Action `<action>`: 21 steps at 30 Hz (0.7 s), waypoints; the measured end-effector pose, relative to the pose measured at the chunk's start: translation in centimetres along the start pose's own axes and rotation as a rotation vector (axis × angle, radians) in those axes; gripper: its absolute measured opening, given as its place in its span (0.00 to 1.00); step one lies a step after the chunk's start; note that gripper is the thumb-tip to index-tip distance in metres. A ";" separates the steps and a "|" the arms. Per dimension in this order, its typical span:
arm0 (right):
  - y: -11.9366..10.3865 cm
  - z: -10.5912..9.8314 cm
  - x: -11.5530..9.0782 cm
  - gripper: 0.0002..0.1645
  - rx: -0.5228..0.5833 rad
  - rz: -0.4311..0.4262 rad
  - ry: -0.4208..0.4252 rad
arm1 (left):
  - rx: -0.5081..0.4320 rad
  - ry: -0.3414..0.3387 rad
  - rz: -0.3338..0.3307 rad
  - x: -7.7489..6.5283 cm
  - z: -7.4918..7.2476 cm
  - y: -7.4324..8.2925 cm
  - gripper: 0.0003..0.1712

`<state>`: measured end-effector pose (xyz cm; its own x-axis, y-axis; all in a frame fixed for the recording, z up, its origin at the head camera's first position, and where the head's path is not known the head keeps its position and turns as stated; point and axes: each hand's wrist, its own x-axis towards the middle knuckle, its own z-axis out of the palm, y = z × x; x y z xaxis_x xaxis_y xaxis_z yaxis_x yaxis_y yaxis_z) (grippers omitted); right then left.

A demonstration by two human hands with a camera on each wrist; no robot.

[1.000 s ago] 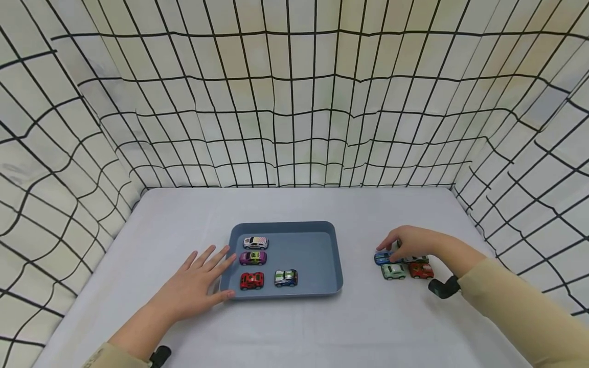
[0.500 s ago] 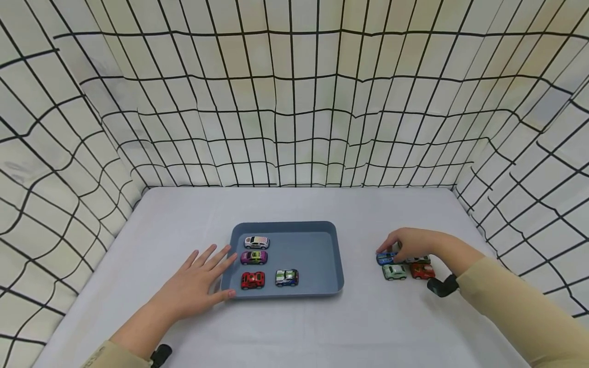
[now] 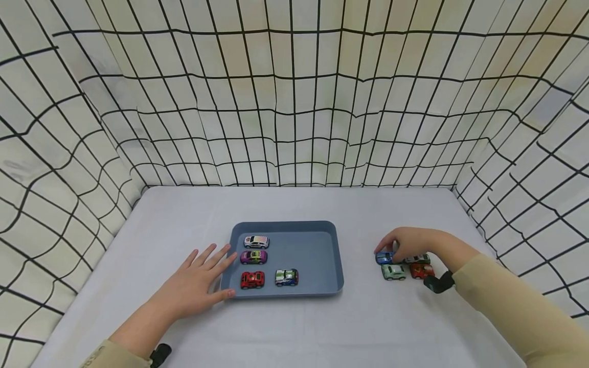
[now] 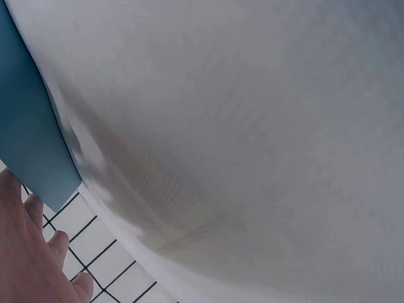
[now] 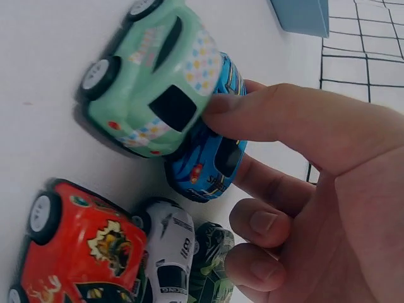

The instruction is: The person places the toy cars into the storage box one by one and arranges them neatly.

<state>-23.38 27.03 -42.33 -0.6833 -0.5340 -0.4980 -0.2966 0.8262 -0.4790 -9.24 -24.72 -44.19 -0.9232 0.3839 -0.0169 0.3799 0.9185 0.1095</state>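
Note:
My right hand [image 3: 416,243] pinches a blue toy car [image 5: 211,161] between thumb and fingers at the right of the table. Against its near side stands a mint-green toy car [image 5: 151,82]. A red toy car [image 5: 85,246], a white one [image 5: 170,249] and a dark green patterned one [image 5: 213,262] stand close by, the last two mostly hidden under the hand in the head view. My left hand [image 3: 195,286] lies with fingers spread at the left edge of a blue-grey tray [image 3: 317,263], its fingertips overlapping the rim.
Inside the tray are a white toy car [image 3: 256,242], a purple one [image 3: 253,257], a red one [image 3: 252,279] and a green-white-blue one [image 3: 286,277]. A white cloth [image 3: 294,332] covers the table. White walls with a black grid [image 3: 294,102] enclose the back and sides.
The blue toy car shifts very slightly, with the right thumb and fingers staying at it. My left hand and the cars in the tray stay put.

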 end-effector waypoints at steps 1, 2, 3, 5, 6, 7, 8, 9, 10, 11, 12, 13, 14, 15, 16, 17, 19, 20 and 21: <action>0.0 -0.1 0.0 0.25 0.002 -0.009 -0.003 | 0.001 0.001 0.001 0.0 0.0 0.0 0.51; 0.0 -0.2 0.0 0.25 0.010 -0.005 -0.003 | 0.001 0.001 0.001 0.0 0.0 0.0 0.51; 0.1 -0.3 0.0 0.25 0.020 -0.003 -0.003 | -0.001 0.002 0.002 0.0 0.1 -0.1 0.51; 0.2 -0.5 0.0 0.26 0.036 -0.005 -0.001 | -0.005 0.002 0.005 0.0 0.1 -0.1 0.51; 0.3 -0.7 0.0 0.26 0.036 -0.009 0.000 | -0.007 0.003 0.006 0.0 0.1 -0.1 0.51; 0.3 -0.8 0.0 0.26 0.041 -0.011 0.002 | -0.010 0.003 0.007 0.0 0.1 -0.1 0.50; 0.3 -1.0 0.1 0.26 0.049 -0.009 0.003 | -0.012 0.002 0.007 0.1 0.1 -0.1 0.51; 0.3 -1.1 0.1 0.26 0.051 -0.017 0.002 | -0.012 0.003 0.007 0.1 0.1 -0.1 0.51; 0.2 -1.3 0.1 0.26 0.056 -0.023 0.000 | -0.012 0.003 0.007 0.1 0.1 -0.1 0.51; 0.2 -1.4 0.1 0.26 0.062 -0.029 -0.003 | -0.011 0.004 0.008 0.1 0.2 -0.1 0.51; 0.1 -1.6 0.1 0.27 0.060 -0.036 -0.002 | -0.011 0.005 0.008 0.1 0.2 -0.1 0.51; -0.1 -1.7 0.2 0.26 0.063 -0.041 -0.001 | -0.010 0.006 0.008 0.1 0.2 -0.1 0.51; -0.2 -1.8 0.2 0.26 0.060 -0.046 0.001 | -0.010 0.006 0.008 0.1 0.2 -0.1 0.51; -0.3 -1.9 0.3 0.26 0.056 -0.055 0.004 | -0.010 0.007 0.009 0.1 0.2 -0.1 0.51; -0.5 -2.1 0.4 0.26 0.051 -0.063 0.006 | -0.011 0.007 0.008 0.1 0.2 -0.1 0.51; -0.8 -2.1 0.5 0.26 0.049 -0.075 0.009 | -0.010 0.006 0.007 0.1 0.2 -0.1 0.51; -1.3 -2.2 0.7 0.26 0.052 -0.094 0.012 | -0.007 0.005 0.004 0.1 0.2 -0.1 0.51; -1.5 -2.3 0.9 0.26 0.059 -0.105 0.012 | -0.007 0.005 0.002 0.1 0.2 -0.2 0.51; -1.8 -2.3 1.0 0.26 0.065 -0.116 0.009 | -0.005 0.004 0.001 0.1 0.2 -0.2 0.51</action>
<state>-25.07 25.42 -40.29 -0.6531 -0.6232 -0.4302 -0.3300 0.7455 -0.5790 -9.42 -24.80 -44.42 -0.9230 0.3845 -0.0126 0.3806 0.9175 0.1150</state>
